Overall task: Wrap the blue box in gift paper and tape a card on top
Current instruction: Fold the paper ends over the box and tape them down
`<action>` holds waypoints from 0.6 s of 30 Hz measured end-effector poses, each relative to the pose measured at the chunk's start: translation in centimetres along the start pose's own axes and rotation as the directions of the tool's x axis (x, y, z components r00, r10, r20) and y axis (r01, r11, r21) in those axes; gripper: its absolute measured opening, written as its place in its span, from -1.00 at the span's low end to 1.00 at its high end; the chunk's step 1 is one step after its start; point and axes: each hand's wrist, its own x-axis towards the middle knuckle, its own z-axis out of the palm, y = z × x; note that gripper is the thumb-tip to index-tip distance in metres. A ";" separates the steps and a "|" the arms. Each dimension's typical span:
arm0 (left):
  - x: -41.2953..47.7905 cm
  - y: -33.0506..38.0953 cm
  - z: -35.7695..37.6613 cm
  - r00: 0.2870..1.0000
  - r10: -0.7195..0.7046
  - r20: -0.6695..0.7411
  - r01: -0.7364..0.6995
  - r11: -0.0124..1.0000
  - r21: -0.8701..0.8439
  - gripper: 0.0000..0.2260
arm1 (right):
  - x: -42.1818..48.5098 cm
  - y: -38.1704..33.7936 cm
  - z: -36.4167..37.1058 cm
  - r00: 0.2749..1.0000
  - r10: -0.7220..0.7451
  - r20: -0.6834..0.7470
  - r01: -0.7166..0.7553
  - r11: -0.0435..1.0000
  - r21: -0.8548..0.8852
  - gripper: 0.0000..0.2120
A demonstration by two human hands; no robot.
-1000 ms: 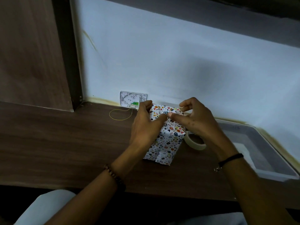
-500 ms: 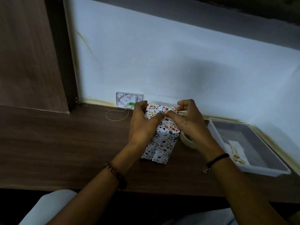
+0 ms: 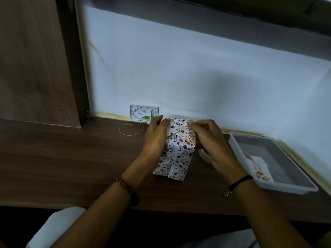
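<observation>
On my feed both hands are on the one wrapped box (image 3: 177, 154), tall and rectangular, in white gift paper printed with small coloured hearts and dots. It stands upright on the dark wood-grain desk (image 3: 71, 158). Left hand (image 3: 157, 138): fingers curled over the box's top left edge, thumb on the folded paper, gripping. Right hand (image 3: 209, 138): fingers curled tight, pinching the paper flap at the box's top right corner. A paper seam runs down the near face. Counts: one pale tape roll (image 3: 204, 155) just right of the box, partly hidden by the right wrist. One clear plastic rectangular tray (image 3: 286, 187) further right of the box, with one white card with gold print (image 3: 258, 170) lying flat in it. One thin yellow thread loop (image 3: 130, 129) left of the box. One white embossed wall plate (image 3: 143, 113) behind-left of it. One beaded bracelet (image 3: 128, 192) on the left wrist, one black cord band (image 3: 240, 181) on the right.
</observation>
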 end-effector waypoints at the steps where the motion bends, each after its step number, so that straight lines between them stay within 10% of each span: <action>1: 0.2 0.0 -0.3 1.000 -0.013 0.004 0.013 1.000 0.006 -0.69 | -0.1 0.0 -0.2 1.000 0.008 -0.005 -0.008 1.000 0.006 -0.60; 18: 0.2 -0.2 -0.5 0.993 -0.069 0.092 0.071 0.997 -0.014 -0.58 | -0.6 0.8 1.0 1.000 0.030 0.004 -0.030 0.999 0.017 -0.34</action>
